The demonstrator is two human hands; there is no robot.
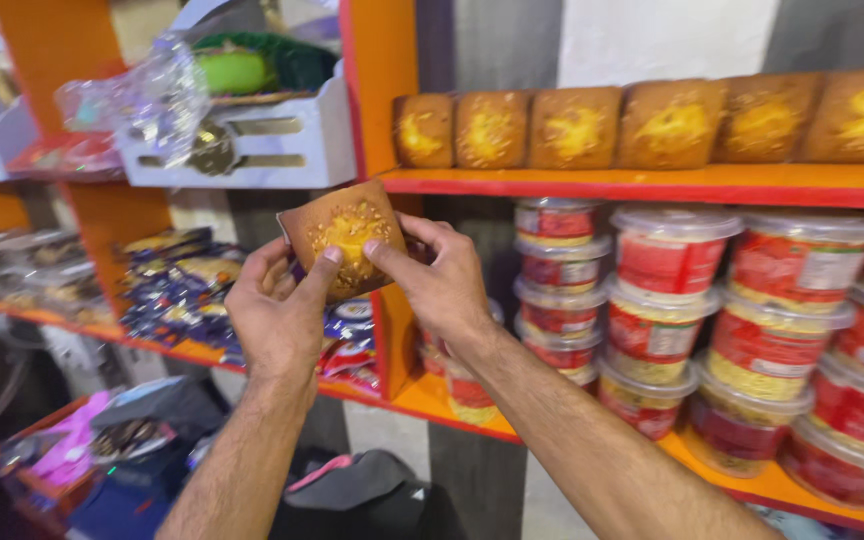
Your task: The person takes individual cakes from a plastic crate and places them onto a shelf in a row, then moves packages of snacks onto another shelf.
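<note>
My left hand (277, 315) and my right hand (437, 275) both grip one wrapped brown cake (344, 235) with a yellow crumb top. I hold it upright in front of the orange shelf post (382, 90). My left thumb presses its lower front face and my right thumb rests on its right side. Just above and to the right, a row of several like cakes (572, 128) stands on the upper orange shelf (652, 184).
Stacked clear tubs with red labels (742, 320) fill the lower right shelf. Shiny snack packets (177, 290) lie on the left shelf. A white slotted crate (242, 145) with a green item sits above. Bags and packets (122, 440) lie on the floor below.
</note>
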